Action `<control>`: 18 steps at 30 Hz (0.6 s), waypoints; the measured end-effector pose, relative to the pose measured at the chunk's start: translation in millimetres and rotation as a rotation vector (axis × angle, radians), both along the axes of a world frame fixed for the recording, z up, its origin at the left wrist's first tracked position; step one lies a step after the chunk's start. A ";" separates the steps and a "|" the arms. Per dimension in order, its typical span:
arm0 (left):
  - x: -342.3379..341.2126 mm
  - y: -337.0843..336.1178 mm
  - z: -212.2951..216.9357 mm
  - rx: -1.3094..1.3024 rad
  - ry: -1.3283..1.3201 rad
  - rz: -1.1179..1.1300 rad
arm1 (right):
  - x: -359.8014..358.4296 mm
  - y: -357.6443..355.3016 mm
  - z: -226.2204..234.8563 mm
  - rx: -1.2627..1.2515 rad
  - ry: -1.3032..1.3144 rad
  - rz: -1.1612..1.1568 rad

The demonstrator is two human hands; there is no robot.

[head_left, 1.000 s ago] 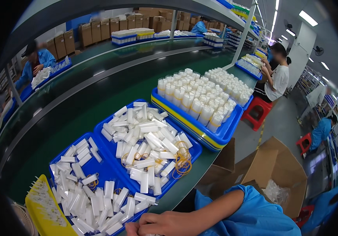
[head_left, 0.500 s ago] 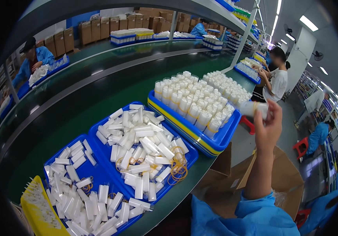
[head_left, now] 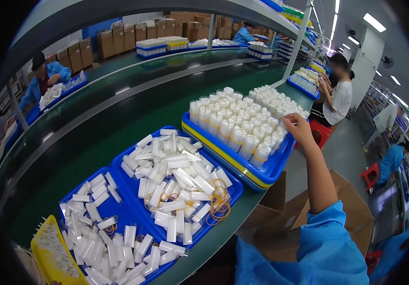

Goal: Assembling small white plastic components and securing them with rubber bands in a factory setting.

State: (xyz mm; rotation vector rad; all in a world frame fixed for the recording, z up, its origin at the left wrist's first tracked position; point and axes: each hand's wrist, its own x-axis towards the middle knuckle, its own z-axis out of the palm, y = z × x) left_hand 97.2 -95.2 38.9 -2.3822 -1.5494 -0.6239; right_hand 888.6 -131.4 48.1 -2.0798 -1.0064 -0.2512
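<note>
My right hand [head_left: 298, 128] reaches over the right end of a blue tray [head_left: 265, 179] filled with upright bundles of white tubes [head_left: 235, 124], each in clear wrap with a yellowish band. Its fingers are bent and closed against the bundles at the edge, and whatever is between the fingertips is hidden. Nearer to me, two more blue trays [head_left: 124, 205] hold loose white rectangular pieces in clear sleeves [head_left: 185, 178], lying in heaps. Orange rubber bands [head_left: 219, 209] lie among them at the right corner. My left hand is not in view.
The bundle tray sits on stacked yellow and blue trays. A yellow tray [head_left: 47, 237] with thin white parts stands lower left. An open cardboard box [head_left: 309, 223] is below the bench edge. A green conveyor [head_left: 95, 142] runs behind. Co-workers [head_left: 340, 97] sit farther along.
My right hand has moved left and slightly up, from beside the bundle tray onto its right edge. The banded white bundle it held no longer shows separately in the fingers.
</note>
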 end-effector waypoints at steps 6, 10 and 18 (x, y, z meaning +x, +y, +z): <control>-56.2 28.3 -34.6 -0.076 0.003 -0.034 | 23.1 7.7 -10.5 -0.014 0.007 0.077; -40.4 45.5 -32.1 -0.172 0.019 0.036 | 20.1 -5.5 -5.6 -0.052 -0.434 -0.105; -37.1 84.9 -50.3 -0.102 0.084 0.015 | -241.7 46.9 38.5 0.122 -0.328 0.661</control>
